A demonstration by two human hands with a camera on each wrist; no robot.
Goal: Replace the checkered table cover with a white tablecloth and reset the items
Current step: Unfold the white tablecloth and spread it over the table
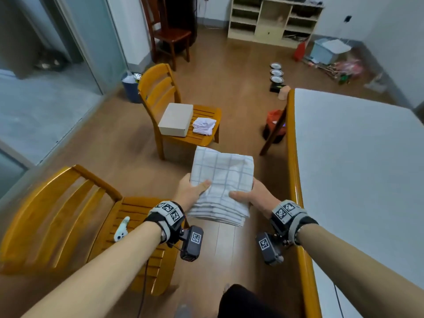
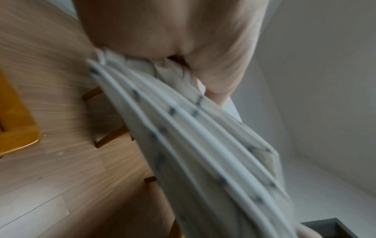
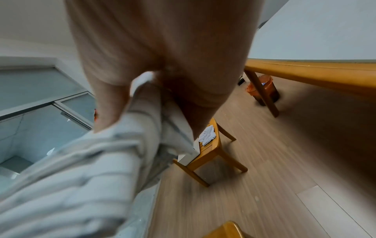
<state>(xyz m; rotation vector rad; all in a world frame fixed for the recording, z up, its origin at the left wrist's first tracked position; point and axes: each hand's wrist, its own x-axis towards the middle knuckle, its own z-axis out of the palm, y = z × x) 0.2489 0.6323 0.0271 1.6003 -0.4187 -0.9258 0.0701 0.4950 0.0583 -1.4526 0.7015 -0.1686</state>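
I hold the folded checkered table cover (image 1: 221,184) in the air over the floor, left of the table. My left hand (image 1: 191,191) grips its near left edge, thumb on top; my right hand (image 1: 250,196) grips the near right edge the same way. The left wrist view shows the cover's stacked folds (image 2: 193,136) pinched in the hand, and in the right wrist view the cover (image 3: 91,169) bunches under the thumb. A folded white cloth (image 1: 203,126) lies on the far chair's seat beside a white box (image 1: 176,119). The table (image 1: 296,180) has a bare pale top.
A wooden chair (image 1: 142,228) stands near left with a small white object (image 1: 121,230) on its seat. Several bowls (image 1: 276,73) and a black item sit on the floor ahead. An orange-lined bin (image 1: 274,125) stands by the table leg. Shelves line the back wall.
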